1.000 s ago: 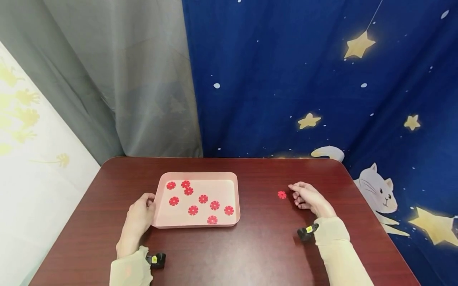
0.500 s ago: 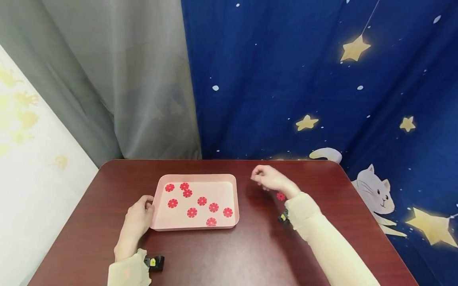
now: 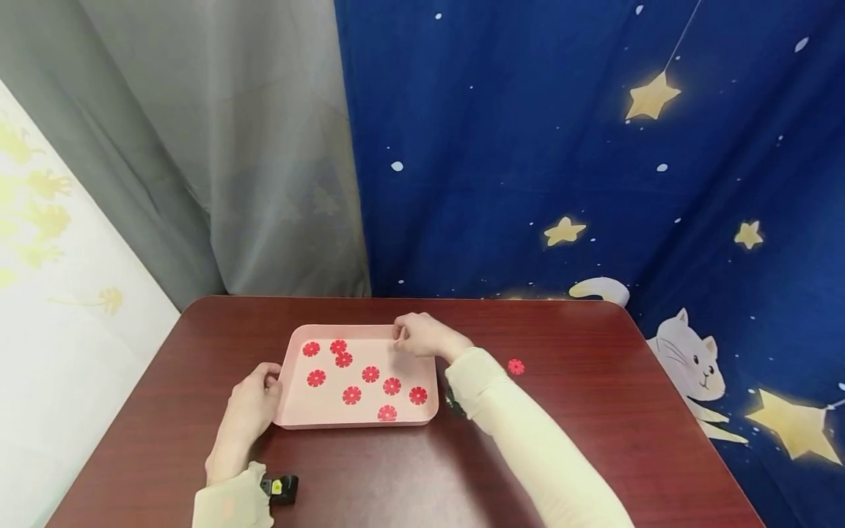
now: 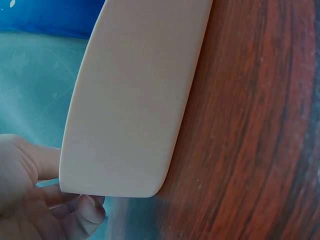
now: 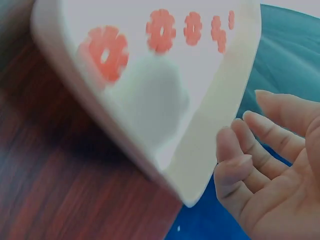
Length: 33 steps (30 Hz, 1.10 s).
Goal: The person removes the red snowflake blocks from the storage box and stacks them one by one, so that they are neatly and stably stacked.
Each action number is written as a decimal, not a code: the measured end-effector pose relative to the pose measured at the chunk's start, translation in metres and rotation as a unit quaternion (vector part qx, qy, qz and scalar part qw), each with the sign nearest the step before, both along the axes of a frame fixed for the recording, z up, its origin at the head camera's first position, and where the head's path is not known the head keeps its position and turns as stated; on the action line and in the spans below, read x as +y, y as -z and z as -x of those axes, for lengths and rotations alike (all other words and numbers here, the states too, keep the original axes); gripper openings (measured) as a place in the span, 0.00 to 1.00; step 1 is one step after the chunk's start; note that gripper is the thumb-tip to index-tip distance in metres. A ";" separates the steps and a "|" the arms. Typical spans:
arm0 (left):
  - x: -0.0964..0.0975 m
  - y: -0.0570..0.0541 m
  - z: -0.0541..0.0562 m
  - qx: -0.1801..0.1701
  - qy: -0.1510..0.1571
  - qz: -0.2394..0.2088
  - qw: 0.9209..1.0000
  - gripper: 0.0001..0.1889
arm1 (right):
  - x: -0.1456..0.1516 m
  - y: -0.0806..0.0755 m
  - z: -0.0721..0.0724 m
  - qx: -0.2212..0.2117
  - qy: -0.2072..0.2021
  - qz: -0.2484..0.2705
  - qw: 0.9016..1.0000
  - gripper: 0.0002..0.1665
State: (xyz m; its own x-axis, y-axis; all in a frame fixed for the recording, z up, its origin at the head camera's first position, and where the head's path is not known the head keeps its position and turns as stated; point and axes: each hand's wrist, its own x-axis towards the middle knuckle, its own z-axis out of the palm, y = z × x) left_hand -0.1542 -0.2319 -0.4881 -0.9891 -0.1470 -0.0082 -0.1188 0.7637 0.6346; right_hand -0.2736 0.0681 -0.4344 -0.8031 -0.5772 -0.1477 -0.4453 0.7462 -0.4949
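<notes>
A shallow pale pink tray (image 3: 330,424) lies on the table with several red notched discs, shaped like snowflake building pieces, inside; one such disc (image 3: 352,395) is near its middle. My left hand (image 3: 247,403) grips the tray's left wall; in the left wrist view its fingers (image 4: 46,161) pass behind the rim near a corner. Over the tray's far right corner is my right hand (image 3: 425,336). The right wrist view shows its fingers loosely bent, thumb apart, nothing visible between them. Whether they touch the rim I cannot tell. Another red disc (image 3: 516,367) lies on the table, right of the tray.
The brown wooden table (image 3: 370,477) has its far edge just behind the tray. A grey curtain (image 3: 284,183) and a blue star-patterned curtain (image 3: 475,183) hang behind it. A black wrist camera (image 3: 284,489) sits at my left sleeve.
My right hand has moved left from beside the loose red disc to the tray's far right corner. That disc stays on the table. My left hand keeps its place on the tray.
</notes>
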 end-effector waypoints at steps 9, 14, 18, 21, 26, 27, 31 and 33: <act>0.000 -0.001 0.001 0.004 0.008 -0.019 1.000 0.15 | -0.032 0.016 -0.005 -0.058 0.035 -0.045 0.997 0.10; -0.002 0.002 0.003 -0.002 0.000 -0.041 0.999 0.15 | -0.039 0.024 -0.010 -0.100 0.048 -0.025 0.993 0.15; -0.007 0.007 0.004 -0.012 -0.006 -0.077 0.997 0.15 | -0.044 0.031 -0.012 -0.108 0.064 -0.037 0.991 0.18; -0.011 0.011 0.005 -0.026 -0.011 -0.117 0.993 0.15 | -0.047 0.037 -0.011 -0.110 0.069 -0.035 0.991 0.19; -0.014 0.013 0.007 -0.038 -0.015 -0.149 0.988 0.15 | -0.051 0.045 -0.009 -0.122 0.065 -0.030 0.990 0.16; -0.013 0.013 0.008 -0.035 -0.014 -0.148 0.988 0.15 | -0.051 0.046 -0.009 -0.124 0.064 -0.033 0.990 0.15; -0.013 0.012 0.010 -0.025 -0.018 -0.137 0.990 0.15 | -0.055 0.046 -0.009 -0.137 0.064 -0.045 0.988 0.17; -0.014 0.012 0.012 -0.027 -0.024 -0.140 0.990 0.15 | -0.057 0.045 -0.011 -0.140 0.057 -0.052 0.987 0.20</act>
